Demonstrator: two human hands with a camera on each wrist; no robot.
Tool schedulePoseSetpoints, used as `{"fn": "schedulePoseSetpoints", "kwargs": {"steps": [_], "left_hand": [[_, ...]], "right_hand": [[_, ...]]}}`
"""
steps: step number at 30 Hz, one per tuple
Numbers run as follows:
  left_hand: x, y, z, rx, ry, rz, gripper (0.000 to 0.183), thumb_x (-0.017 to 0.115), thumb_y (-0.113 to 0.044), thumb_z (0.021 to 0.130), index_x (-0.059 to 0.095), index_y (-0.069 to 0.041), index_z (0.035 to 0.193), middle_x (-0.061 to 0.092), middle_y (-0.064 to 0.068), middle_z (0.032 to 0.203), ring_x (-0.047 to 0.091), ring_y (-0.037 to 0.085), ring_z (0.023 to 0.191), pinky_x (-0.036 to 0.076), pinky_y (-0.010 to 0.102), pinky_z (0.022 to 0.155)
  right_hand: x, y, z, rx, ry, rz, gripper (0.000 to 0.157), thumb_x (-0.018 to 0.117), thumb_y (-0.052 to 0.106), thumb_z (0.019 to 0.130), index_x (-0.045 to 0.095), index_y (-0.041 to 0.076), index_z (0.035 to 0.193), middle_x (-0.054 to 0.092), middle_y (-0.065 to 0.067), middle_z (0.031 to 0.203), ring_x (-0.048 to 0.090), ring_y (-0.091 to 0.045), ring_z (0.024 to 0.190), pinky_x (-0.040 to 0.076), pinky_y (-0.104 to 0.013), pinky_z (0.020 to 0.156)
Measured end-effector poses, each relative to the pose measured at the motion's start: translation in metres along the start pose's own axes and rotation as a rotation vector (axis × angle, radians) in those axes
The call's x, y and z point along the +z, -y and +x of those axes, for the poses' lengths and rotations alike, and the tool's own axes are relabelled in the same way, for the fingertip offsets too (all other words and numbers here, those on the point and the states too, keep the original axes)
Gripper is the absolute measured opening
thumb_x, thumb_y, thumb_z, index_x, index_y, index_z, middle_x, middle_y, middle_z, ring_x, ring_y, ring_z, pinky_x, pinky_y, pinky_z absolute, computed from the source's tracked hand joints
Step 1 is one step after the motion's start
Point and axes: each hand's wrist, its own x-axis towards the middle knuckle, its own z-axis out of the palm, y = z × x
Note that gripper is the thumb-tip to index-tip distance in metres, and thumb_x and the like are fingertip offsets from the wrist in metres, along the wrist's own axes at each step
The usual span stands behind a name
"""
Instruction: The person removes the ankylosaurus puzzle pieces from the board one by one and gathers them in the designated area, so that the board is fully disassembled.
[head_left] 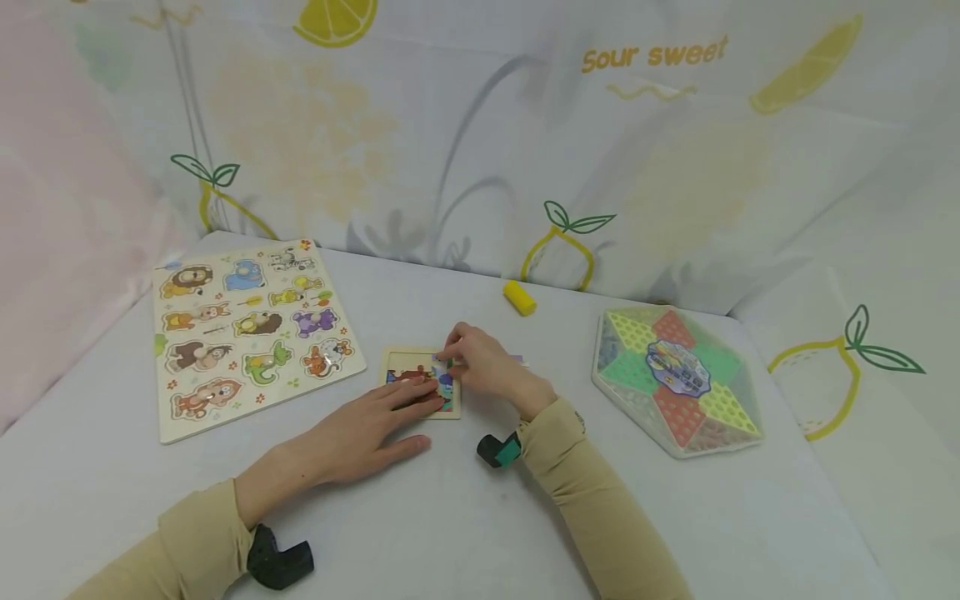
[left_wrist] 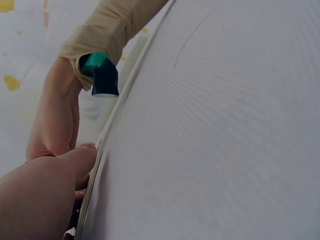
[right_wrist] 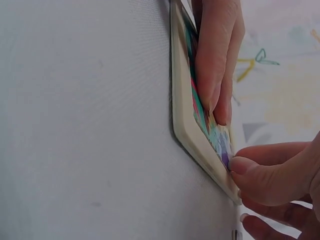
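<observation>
A small wooden jigsaw puzzle (head_left: pixel 387 367) with a colourful picture and a pale frame lies on the table before both hands. My left hand (head_left: pixel 367 429) rests its extended fingers flat on the picture, with the thumb on the cloth just off the near edge. At the puzzle's right side my right hand (head_left: pixel 483 367) pinches a purple and pale puzzle piece (right_wrist: pixel 224 158) between thumb and forefinger, right at the frame's inner edge. Its other fingers curl loosely outside the frame. Much of the picture is hidden under the hands.
On the left lies a large animal peg board (head_left: pixel 251 333). A hexagonal game board (head_left: pixel 675 375) with coloured triangles is on the right. Behind the puzzle lies a yellow cylinder (head_left: pixel 520 297). A pale lilac flat thing (head_left: pixel 519 359) shows past the right wrist. Printed curtains stand behind.
</observation>
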Motion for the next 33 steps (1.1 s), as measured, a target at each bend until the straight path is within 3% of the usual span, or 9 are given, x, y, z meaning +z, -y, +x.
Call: {"fn": "schedulePoseSetpoints", "kwargs": {"steps": [33], "left_hand": [[-0.0012,-0.0009,-0.0004,-0.003,0.004,-0.017,0.056,0.047,-0.052,0.103,0.047,-0.024,0.151,0.037,-0.001,0.16,0.031,0.03,0.149,0.033,0.053,0.117]], "right_hand": [[0.0051,-0.0017,0.0001,0.018,-0.023,0.064,0.034,0.072,-0.002,0.089,0.061,0.006,0.12,0.057,-0.008,0.114,0.056,-0.022,0.099,0.05,-0.036,0.091]]}}
